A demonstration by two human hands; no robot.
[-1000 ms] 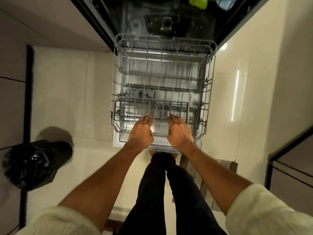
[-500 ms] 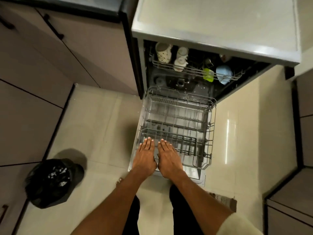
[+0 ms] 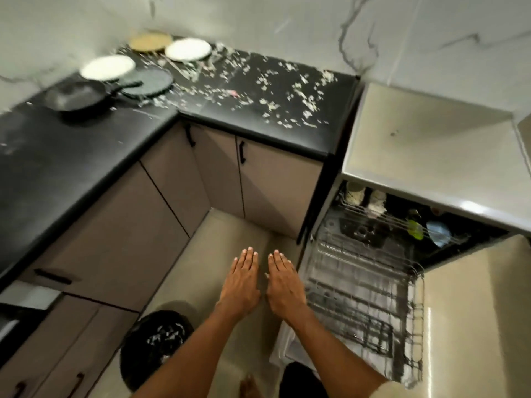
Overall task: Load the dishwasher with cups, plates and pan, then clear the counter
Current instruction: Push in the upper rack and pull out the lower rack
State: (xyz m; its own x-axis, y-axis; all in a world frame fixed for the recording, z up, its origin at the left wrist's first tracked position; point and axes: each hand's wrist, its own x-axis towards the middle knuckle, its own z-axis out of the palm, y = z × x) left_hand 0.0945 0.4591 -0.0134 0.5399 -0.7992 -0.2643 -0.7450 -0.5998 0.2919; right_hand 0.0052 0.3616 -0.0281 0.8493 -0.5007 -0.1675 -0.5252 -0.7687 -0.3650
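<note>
Cups (image 3: 365, 196) sit in the dishwasher's upper rack; its lower rack (image 3: 365, 300) is pulled out, empty. The plates (image 3: 107, 67) and pan (image 3: 76, 96) remain on the littered counter (image 3: 71, 156). Left hand (image 3: 241, 285) and right hand (image 3: 284, 288) hover beside the rack, fingers flat, holding nothing.

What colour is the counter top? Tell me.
Black, strewn with pale scraps: the counter, seen in the head view.

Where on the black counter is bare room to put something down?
The near left stretch of the counter, in front of the pan, is almost bare. The far corner is crowded with plates, and scraps litter the stretch toward the dishwasher.
</note>
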